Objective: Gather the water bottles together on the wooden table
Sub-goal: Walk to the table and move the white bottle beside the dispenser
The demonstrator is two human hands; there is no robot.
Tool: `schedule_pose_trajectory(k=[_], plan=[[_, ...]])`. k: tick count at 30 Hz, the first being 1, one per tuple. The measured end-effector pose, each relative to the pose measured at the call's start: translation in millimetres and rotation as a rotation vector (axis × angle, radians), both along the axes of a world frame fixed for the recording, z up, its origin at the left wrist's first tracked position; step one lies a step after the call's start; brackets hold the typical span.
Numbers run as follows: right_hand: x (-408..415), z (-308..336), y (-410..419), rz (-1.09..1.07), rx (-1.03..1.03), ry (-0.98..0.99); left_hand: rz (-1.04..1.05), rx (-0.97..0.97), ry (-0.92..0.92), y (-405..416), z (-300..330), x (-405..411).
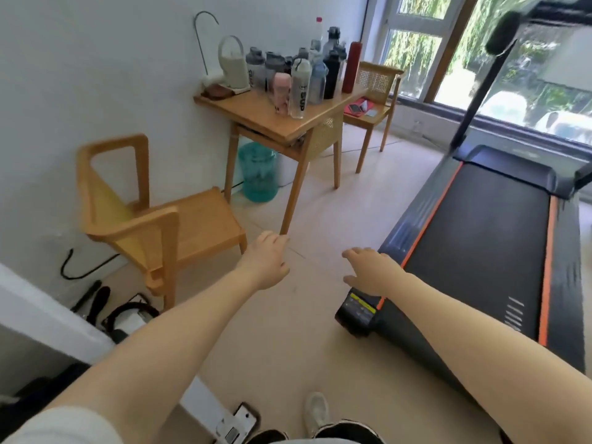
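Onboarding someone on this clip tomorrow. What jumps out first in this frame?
First, the crowd of water bottles on the wooden table against the far wall, a tall red one at its right end. Then the two bare arms reaching forward, left hand and right hand both empty, fingers relaxed. A black treadmill with orange trim fills the right side; a wooden chair stands left.

Honey-brown wooden table [282, 121] carries a pink bottle [282, 92], a dark red flask [351, 67] and a black one [331, 75]; the treadmill [480, 238] is black, edged orange
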State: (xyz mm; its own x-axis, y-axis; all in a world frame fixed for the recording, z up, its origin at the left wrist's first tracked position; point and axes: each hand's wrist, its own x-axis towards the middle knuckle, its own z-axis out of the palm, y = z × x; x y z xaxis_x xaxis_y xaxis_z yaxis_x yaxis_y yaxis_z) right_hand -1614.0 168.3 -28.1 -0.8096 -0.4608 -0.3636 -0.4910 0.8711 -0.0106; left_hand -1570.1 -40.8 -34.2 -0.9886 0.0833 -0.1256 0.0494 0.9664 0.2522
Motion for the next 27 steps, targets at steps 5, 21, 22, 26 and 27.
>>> schedule_pose_trajectory(k=[5,21,22,26,27], plan=[[-149.4,25.2,-7.4,0.023,-0.078,0.004,0.135,0.180,0.074,-5.0,26.6,-134.5],[-554.8,44.2,-147.2,-0.067,-0.407,0.076,0.199,0.427,0.245,-119.8,40.8,-550.4],[-580.0,54.1,-153.5,-0.061,-0.420,0.103,0.215,0.449,0.259,-126.7,48.2,-578.2],[-665.6,73.4,-164.2,-0.059,-0.541,0.195,0.229,0.489,0.381,-139.9,69.3,-670.4],[-684.5,74.2,-165.4,-0.066,-0.566,0.209,0.229,0.488,0.419,-141.2,70.6,-687.5]])
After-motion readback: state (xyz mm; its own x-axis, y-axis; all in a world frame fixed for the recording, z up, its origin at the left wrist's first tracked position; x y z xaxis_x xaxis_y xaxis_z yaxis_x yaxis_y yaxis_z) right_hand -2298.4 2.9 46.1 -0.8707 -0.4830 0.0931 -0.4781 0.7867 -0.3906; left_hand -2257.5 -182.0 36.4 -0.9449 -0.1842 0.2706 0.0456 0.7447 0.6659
